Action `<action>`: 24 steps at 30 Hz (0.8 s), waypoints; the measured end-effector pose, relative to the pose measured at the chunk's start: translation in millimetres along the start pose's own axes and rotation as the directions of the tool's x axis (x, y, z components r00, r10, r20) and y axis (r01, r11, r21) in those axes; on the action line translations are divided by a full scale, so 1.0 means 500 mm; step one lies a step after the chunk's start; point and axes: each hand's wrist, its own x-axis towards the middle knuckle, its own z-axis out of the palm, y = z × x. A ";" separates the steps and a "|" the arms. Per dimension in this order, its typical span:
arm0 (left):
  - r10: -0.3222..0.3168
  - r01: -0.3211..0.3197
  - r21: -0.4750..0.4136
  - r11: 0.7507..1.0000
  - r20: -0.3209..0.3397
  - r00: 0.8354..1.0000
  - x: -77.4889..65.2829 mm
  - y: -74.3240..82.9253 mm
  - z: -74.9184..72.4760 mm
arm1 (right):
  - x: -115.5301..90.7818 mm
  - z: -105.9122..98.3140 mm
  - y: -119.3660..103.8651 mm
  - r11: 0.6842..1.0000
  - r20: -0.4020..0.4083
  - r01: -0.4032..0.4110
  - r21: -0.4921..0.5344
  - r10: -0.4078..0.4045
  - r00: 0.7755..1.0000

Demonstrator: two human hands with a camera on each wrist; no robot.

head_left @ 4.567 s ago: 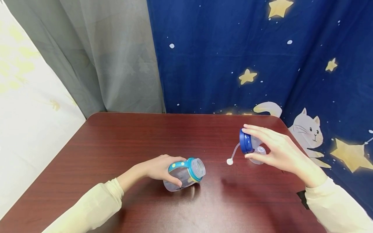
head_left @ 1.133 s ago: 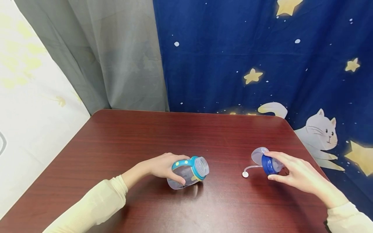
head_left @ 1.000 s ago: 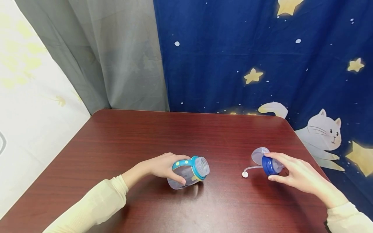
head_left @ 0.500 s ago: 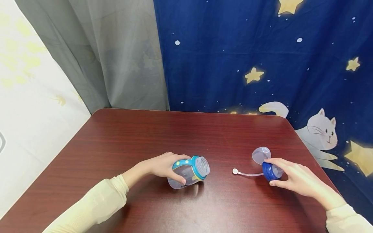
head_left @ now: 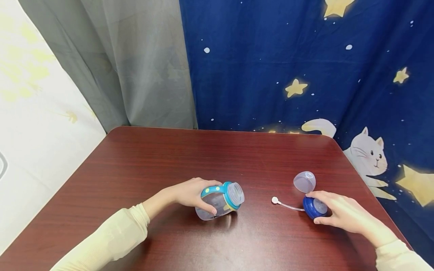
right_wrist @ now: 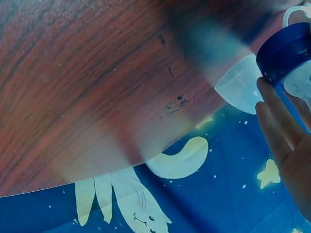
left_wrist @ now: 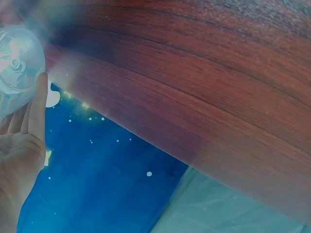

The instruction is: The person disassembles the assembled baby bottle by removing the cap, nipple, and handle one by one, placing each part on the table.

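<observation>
In the head view my left hand (head_left: 190, 194) grips a clear baby bottle (head_left: 221, 202) with teal handles, lying tilted, its uncapped threaded mouth facing right. The left wrist view shows only the bottle's clear base (left_wrist: 19, 60) beside the fingers. On the right, my right hand (head_left: 344, 213) holds a blue screw collar (head_left: 308, 209) by its edge, thumb and fingers on opposite sides; a clear teat faces the palm. From the collar a thin straw (head_left: 291, 207) runs left to a white weighted end (head_left: 275, 200). Just behind it lies a translucent dome cap (head_left: 304, 181).
Both hands work over a dark red wooden table (head_left: 162, 154). Grey curtain (head_left: 149, 75) and blue star-patterned curtain (head_left: 244, 75) hang behind its far edge, and a white cloth (head_left: 40, 150) is at the left.
My right hand has lowered and tipped the blue collar towards the table, in front of the dome cap. The straw has swung out to the left. The left hand and bottle stay put.
</observation>
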 end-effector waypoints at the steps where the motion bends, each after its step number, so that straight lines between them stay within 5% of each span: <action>1: 0.002 -0.002 -0.001 1.000 0.000 1.000 0.000 0.000 0.000 | 0.000 0.001 0.000 1.000 0.011 -0.001 0.002 0.001 1.000; 13: 0.015 -0.015 -0.006 1.000 -0.006 1.000 0.001 -0.001 0.000 | 0.001 0.007 0.001 0.999 0.100 -0.040 0.001 0.039 0.994; 24: 0.013 -0.013 -0.021 1.000 -0.002 1.000 0.002 -0.002 0.002 | 0.005 0.019 0.001 0.997 0.110 0.004 -0.077 0.004 0.994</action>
